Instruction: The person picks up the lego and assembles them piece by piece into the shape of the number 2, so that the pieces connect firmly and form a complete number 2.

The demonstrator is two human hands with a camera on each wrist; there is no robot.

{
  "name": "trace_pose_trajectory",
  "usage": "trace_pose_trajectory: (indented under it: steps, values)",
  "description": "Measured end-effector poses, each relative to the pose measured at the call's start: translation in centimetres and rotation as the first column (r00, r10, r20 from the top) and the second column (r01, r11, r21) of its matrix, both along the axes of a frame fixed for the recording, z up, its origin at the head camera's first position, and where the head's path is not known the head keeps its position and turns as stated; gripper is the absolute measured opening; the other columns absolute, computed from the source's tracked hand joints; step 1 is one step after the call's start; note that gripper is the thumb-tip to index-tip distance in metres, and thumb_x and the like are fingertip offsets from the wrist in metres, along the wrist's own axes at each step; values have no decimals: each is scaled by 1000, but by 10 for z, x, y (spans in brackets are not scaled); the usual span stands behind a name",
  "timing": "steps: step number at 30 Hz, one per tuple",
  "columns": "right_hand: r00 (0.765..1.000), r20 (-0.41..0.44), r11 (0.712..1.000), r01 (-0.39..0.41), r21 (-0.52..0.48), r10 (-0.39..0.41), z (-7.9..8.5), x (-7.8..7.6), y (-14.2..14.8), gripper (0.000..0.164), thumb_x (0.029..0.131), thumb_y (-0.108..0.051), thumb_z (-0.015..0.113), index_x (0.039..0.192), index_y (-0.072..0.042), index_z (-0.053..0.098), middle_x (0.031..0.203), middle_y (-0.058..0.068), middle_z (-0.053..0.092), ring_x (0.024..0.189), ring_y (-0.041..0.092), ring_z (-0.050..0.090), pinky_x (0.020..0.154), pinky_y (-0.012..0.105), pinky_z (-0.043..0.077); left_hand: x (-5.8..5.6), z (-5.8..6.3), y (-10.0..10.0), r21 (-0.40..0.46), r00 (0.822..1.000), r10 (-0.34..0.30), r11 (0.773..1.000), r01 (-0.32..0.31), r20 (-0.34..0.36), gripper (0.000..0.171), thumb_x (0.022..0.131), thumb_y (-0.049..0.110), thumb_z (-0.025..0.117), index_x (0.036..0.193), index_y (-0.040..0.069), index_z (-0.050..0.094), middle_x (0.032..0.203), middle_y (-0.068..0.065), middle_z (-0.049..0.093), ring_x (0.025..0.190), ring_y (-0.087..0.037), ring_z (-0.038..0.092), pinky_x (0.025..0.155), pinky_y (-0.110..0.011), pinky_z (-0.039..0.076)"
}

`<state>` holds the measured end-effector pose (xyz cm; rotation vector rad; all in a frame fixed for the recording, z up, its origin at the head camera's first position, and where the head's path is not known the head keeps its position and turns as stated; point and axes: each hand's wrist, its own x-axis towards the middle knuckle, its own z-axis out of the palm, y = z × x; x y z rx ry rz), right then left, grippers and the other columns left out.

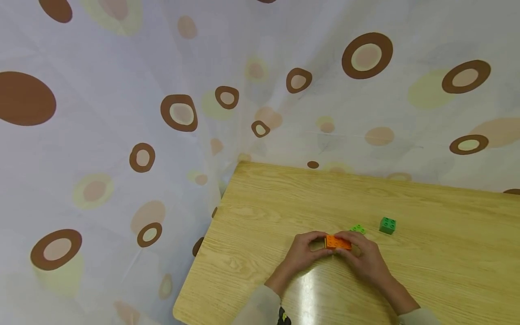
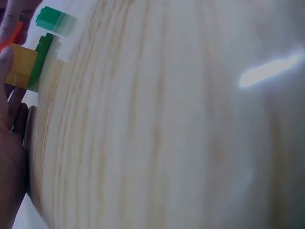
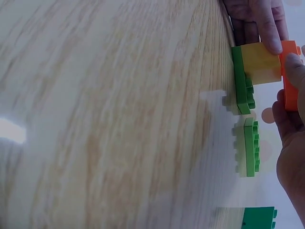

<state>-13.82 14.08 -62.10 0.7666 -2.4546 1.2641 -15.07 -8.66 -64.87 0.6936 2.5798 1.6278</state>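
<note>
A white sheet printed with brown, peach and yellow spots and rings (image 1: pixel 109 135) is hanging left of and beyond the orange plastic studded brick (image 1: pixel 339 244). A pale wood-grained table (image 1: pixel 231 257) is spreading out below that brick on all sides. Left of the orange brick, the left hand (image 1: pixel 302 248) is pinching a plain yellow plastic block (image 3: pixel 261 63) between thumb and fingers. That block is standing directly under the orange brick's left part, on a thin dark green studded plate (image 3: pixel 240 83) reaching rightward beneath the orange brick; whether the plate is touching the table is hard to tell. From the right, the right hand (image 1: pixel 365 257) is grasping the orange brick, its thumb on the near side. Just beyond and right of the orange brick, a thin light green studded plate (image 1: pixel 359 229) is lying partly hidden by the fingers. Farther right, a green four-stud brick (image 1: pixel 387 225) is standing upright.
</note>
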Motion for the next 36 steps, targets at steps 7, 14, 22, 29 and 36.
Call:
trace_pose_trajectory:
  steps: [7, 14, 22, 29, 36]
  values:
    - [1000, -25, 1000, -7, 6, 7, 4, 0, -4, 48, 80, 3, 89, 123, -13, 75, 123, 6, 74, 112, 25, 69, 100, 3, 39, 0, 0, -4, 16, 1000, -3, 1000, 3, -10, 38, 94, 29, 83, 128, 16, 75, 126, 7, 75, 118, -1, 66, 103, -22, 52]
    - [999, -40, 999, -17, 44, 19, 5, 0, -6, 49, 80, 1, 90, 124, -13, 75, 122, 6, 74, 109, 29, 70, 99, 2, 40, 1, -1, -5, 10, 1000, 1, 1000, -1, -9, 38, 94, 30, 83, 128, 15, 75, 126, 7, 75, 118, -1, 66, 103, -21, 52]
    - [994, -102, 998, -26, 60, 32, 10, 0, -6, 53, 75, 3, 92, 124, -10, 75, 121, 5, 74, 107, 25, 69, 98, 3, 40, 1, -2, -4, -2, 1000, 1, 1000, -1, -13, 39, 94, 31, 82, 129, 16, 75, 127, 7, 75, 120, -1, 66, 106, -23, 50]
    - [993, -113, 998, -34, 61, 41, 9, -1, -6, 54, 75, 2, 92, 124, -12, 75, 121, 2, 74, 107, 22, 67, 98, 3, 40, 0, -3, -3, -4, 1000, -5, 1000, 5, -20, 38, 95, 30, 81, 130, 16, 74, 129, 7, 74, 121, -1, 65, 106, -22, 50]
    - [991, -121, 997, -45, 57, 52, 9, 0, -6, 55, 74, 3, 92, 124, -11, 75, 121, 2, 74, 107, 21, 66, 99, 3, 40, 0, -3, -1, -13, 1000, -9, 1000, 8, -27, 38, 95, 30, 81, 130, 16, 74, 128, 7, 74, 121, 0, 65, 106, -21, 50]
